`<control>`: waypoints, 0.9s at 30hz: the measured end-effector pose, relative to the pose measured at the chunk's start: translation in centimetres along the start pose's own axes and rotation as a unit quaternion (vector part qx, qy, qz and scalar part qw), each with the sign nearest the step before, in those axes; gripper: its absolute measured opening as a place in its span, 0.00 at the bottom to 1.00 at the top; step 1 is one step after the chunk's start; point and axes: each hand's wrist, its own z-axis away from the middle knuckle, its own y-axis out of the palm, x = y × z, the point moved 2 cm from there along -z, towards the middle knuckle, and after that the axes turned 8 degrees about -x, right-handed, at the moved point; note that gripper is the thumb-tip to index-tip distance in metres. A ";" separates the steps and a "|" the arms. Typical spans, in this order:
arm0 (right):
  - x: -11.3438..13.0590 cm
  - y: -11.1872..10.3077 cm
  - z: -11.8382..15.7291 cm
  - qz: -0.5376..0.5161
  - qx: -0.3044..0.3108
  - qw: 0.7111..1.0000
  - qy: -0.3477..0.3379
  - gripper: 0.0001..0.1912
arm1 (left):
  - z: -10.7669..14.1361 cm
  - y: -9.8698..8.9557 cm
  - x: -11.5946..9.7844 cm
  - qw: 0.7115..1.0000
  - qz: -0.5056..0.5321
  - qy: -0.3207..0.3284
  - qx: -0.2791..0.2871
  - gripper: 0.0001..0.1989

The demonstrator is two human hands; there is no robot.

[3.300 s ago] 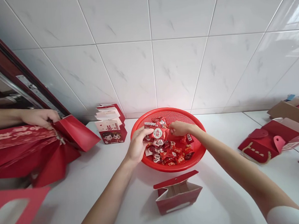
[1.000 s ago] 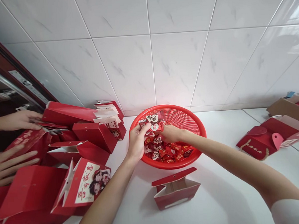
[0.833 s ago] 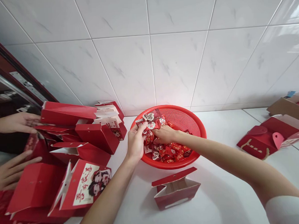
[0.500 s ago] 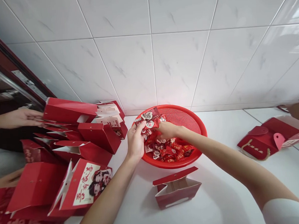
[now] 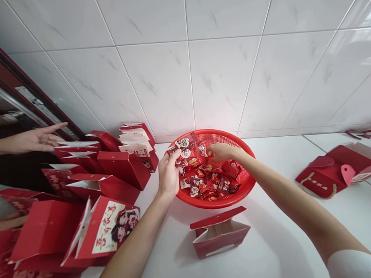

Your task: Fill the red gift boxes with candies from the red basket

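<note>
My left hand (image 5: 169, 175) is closed around several wrapped candies (image 5: 186, 149) at the left rim of a red plastic basket (image 5: 246, 152). Dark red and bright red wrappers show past its thumb. Over the middle of the basket, my right hand (image 5: 222, 151) has its fingers bent together, close to the candies in my left hand; whatever it may hold is hidden. Loose candies (image 5: 215, 181) in red and maroon wrappers lie in the basket below. In front of the basket stands a small red paper box (image 5: 221, 238) with its top open.
Many red gift boxes (image 5: 123, 167) crowd the left side, some with their tops open. A co-worker's hand (image 5: 33, 138) reaches over them with fingers spread. At right lies a red box with a rope handle (image 5: 322, 177). A tiled wall (image 5: 220, 83) rises behind the basket.
My right hand has lifted and moved right, away from my left hand, uncovering candies. The co-worker's hand has come off a raised red box, which no longer stands up there. My left hand stays put.
</note>
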 end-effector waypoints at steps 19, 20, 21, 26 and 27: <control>-2.7 2.5 -1.6 -0.120 0.036 0.991 0.042 0.16 | 0.1 0.0 -0.1 1.000 0.001 -0.002 -0.024 0.13; -2.6 2.4 -1.5 -0.124 0.044 0.991 0.039 0.11 | 0.1 0.0 -0.1 1.000 -0.001 -0.001 -0.022 0.13; -2.5 2.4 -1.4 -0.129 0.049 0.990 0.036 0.08 | 0.1 0.0 0.0 1.000 -0.004 0.000 -0.020 0.13; -2.2 2.5 -1.0 -0.171 0.048 0.984 0.028 0.12 | 0.0 -0.2 0.2 1.000 -0.011 -0.001 -0.012 0.13; -2.1 2.5 -0.9 -0.181 0.042 0.982 0.028 0.15 | -0.1 -0.2 0.2 1.000 -0.013 -0.001 -0.013 0.13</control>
